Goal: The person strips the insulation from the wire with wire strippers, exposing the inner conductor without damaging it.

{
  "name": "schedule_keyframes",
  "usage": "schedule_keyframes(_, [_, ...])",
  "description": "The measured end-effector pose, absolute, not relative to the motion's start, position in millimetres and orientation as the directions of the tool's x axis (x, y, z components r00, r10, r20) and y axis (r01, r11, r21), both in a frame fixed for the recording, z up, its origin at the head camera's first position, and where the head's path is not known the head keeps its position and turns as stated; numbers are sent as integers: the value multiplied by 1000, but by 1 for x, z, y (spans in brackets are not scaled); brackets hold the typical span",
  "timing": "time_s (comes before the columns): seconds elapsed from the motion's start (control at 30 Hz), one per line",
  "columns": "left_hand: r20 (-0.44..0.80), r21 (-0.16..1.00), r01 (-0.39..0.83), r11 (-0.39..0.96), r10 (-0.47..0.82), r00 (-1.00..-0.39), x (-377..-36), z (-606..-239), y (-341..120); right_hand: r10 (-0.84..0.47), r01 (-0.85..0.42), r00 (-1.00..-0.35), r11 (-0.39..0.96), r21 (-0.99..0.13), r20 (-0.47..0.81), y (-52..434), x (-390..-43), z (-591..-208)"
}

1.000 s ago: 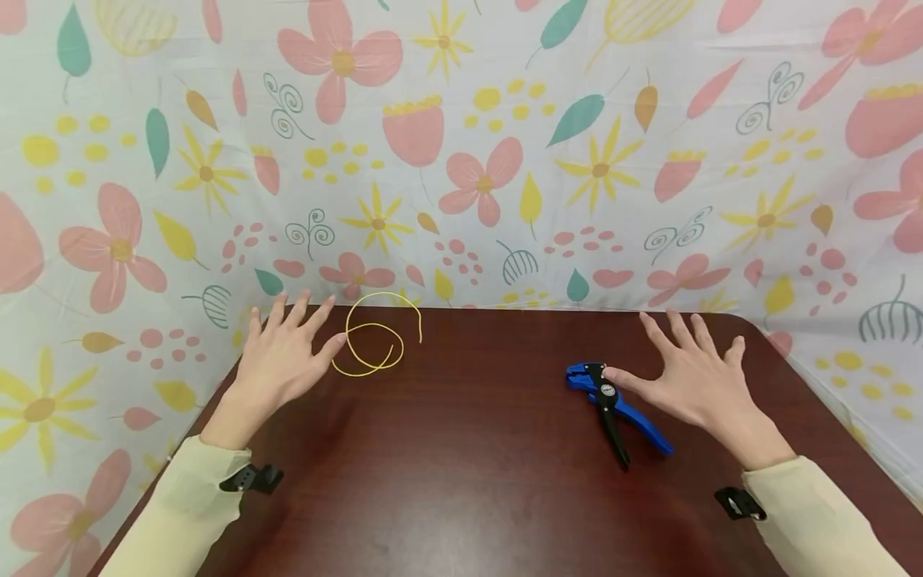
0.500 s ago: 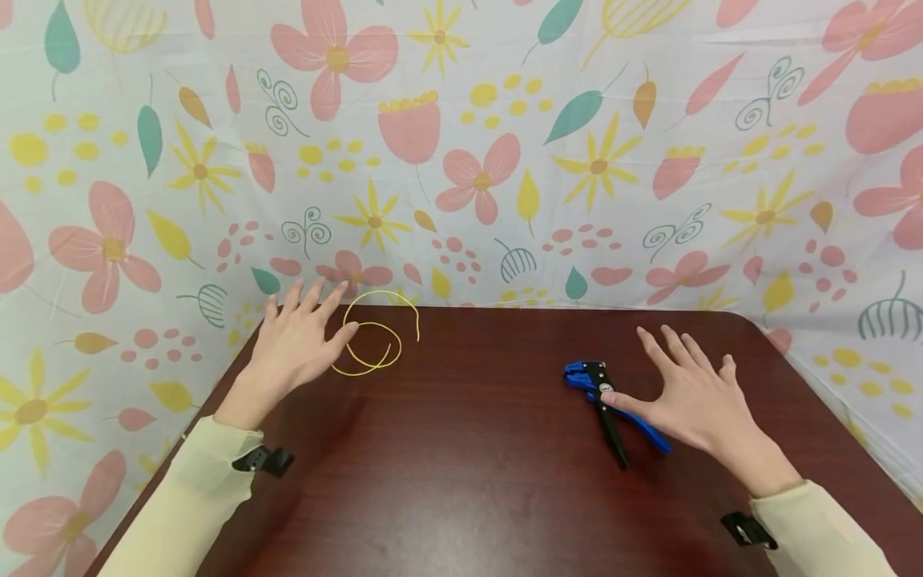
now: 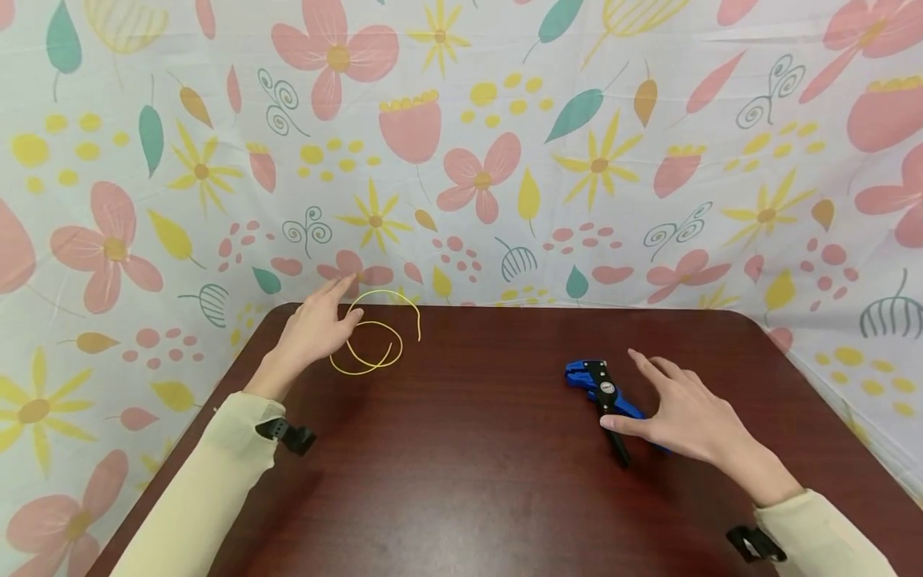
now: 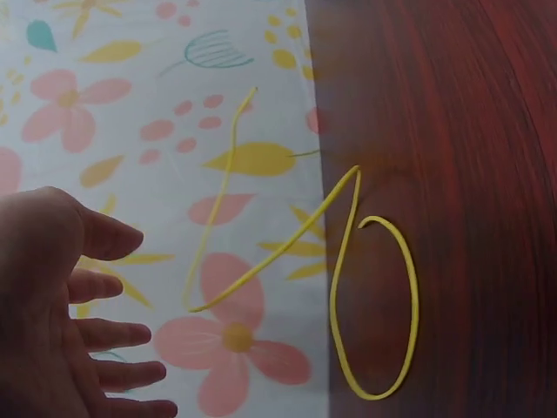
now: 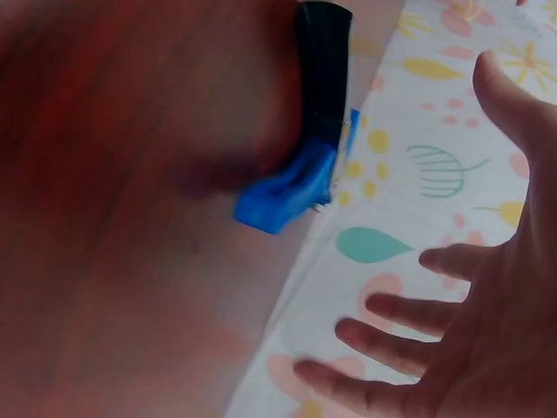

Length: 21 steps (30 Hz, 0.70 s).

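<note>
Spread, empty left hand (image 3: 312,327) and right hand (image 3: 695,421) hover by wire (image 4: 333,296) and pliers (image 3: 606,390), seemingly set toward opposite worktop (image 3: 461,449) edges for reach.

A dark reddish-brown worktop (image 3: 461,433) with rounded far corners stands against a white fabric backdrop (image 3: 530,148) printed with pink flowers (image 3: 337,58), yellow starbursts (image 3: 599,166), teal leaves (image 3: 580,112) and grey-green spirals (image 3: 281,94). The cloth fills the view behind the worktop and shows along its left and right sides, faint creases (image 3: 750,34) crossing it at upper right. A soft, pale glare (image 3: 461,521) lies on the glossy surface toward the bottom of the head view. From the left wrist, reddish streaks of wood grain show, and the cloth looks dimmer and greyer.
</note>
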State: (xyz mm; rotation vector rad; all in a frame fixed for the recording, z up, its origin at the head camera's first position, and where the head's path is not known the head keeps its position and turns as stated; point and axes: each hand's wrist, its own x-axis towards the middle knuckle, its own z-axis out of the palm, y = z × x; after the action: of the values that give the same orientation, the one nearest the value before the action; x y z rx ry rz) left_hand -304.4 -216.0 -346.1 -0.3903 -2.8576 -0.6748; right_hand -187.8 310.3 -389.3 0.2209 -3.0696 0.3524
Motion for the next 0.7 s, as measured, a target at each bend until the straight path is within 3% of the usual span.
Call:
schedule_keyframes(0.2, [229, 480, 306, 822, 219, -949, -316, -352, -214, -145, -136, -989, 957, -256, -15, 316, -186, -399])
schedule_keyframes(0.7, [201, 440, 279, 853, 210, -957, -339, -352, -192, -206, -184, -977, 948, -259, -62, 317, -192, -415])
